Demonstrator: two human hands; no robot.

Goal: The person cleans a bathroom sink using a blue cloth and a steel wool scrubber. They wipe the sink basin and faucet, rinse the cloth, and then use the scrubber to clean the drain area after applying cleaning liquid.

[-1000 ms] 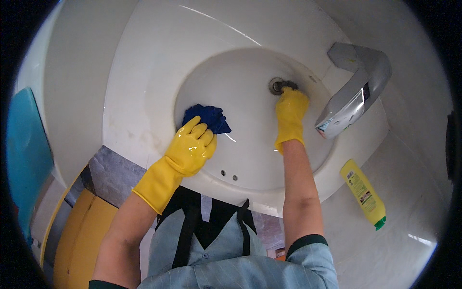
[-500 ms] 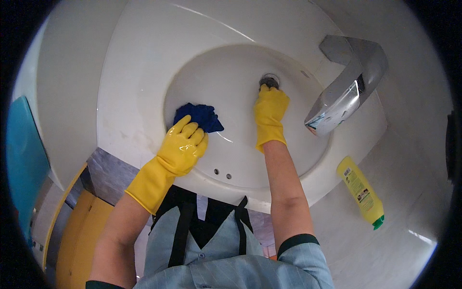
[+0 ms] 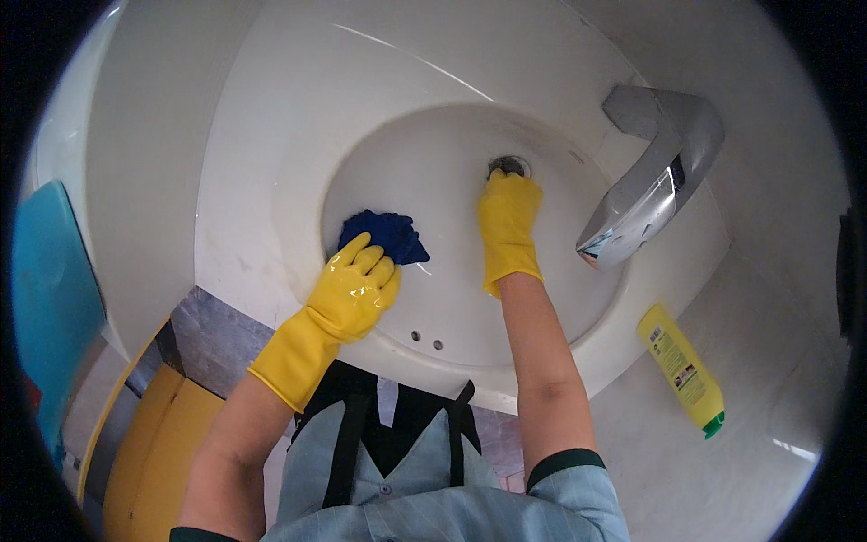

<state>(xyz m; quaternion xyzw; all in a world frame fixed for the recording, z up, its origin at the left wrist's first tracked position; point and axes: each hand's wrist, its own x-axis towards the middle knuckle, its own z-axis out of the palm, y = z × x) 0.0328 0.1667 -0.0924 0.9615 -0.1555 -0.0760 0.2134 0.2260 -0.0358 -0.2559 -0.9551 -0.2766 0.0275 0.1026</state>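
Note:
A white washbasin (image 3: 271, 108) with a round bowl lies in front of me. My left hand (image 3: 357, 289), in a wet yellow rubber glove, bends its fingers over the near edge of a crumpled dark blue cloth (image 3: 384, 235) at the bowl's left side. In a matching glove, my right hand (image 3: 510, 217) reaches to the drain (image 3: 522, 163) at the bowl's far side. Its fingers are curled together against something dark grey there; the fingertips are partly hidden, so what they grip is unclear.
A chrome tap (image 3: 646, 199) reaches over the bowl from the right. On the grey surface right of the basin lies a yellow bottle (image 3: 682, 366) with a green cap. Two small overflow holes mark the bowl's near wall. A turquoise object (image 3: 59, 280) stands far left.
The whole view has shifted slightly, so the basin sits lower in the picture. My right hand has moved a little at the drain; the left stays on the cloth.

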